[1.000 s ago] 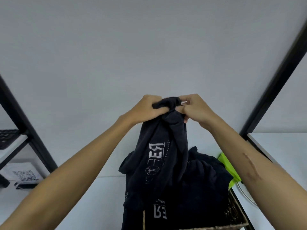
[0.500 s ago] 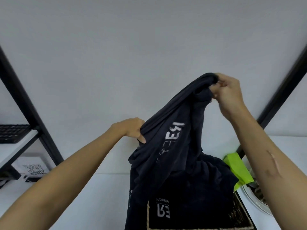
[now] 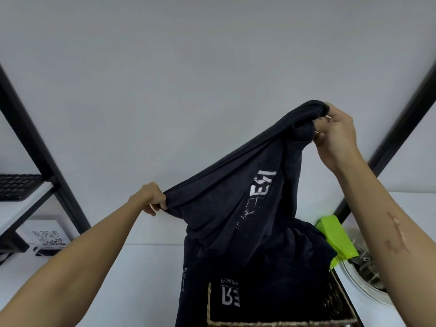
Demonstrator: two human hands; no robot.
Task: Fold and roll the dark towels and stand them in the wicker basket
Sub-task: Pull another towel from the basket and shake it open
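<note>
Held up in the air over a white tabletop [image 3: 146, 274]: a dark navy towel with white printed lettering [image 3: 236, 201], stretched at a slant between two bare hands. Left hand [image 3: 148, 199] low, fingers curled and pinching the lower corner of the top edge. Right hand [image 3: 335, 133] high, fingers bunched round the upper corner. Hanging from that taut edge, the rest of the cloth, draped down over more dark towels [image 3: 271, 279] heaped in a wicker basket with a pale woven rim [image 3: 283, 323] at the bottom edge of view. Just right of the heap, a bright green folded item [image 3: 337, 237], and beyond it a white round dish [image 3: 363, 289]. Far left, black shelf posts [image 3: 35, 142], a black keyboard [image 3: 16, 186] on a shelf, a white card with a QR code [image 3: 44, 237] below.
</note>
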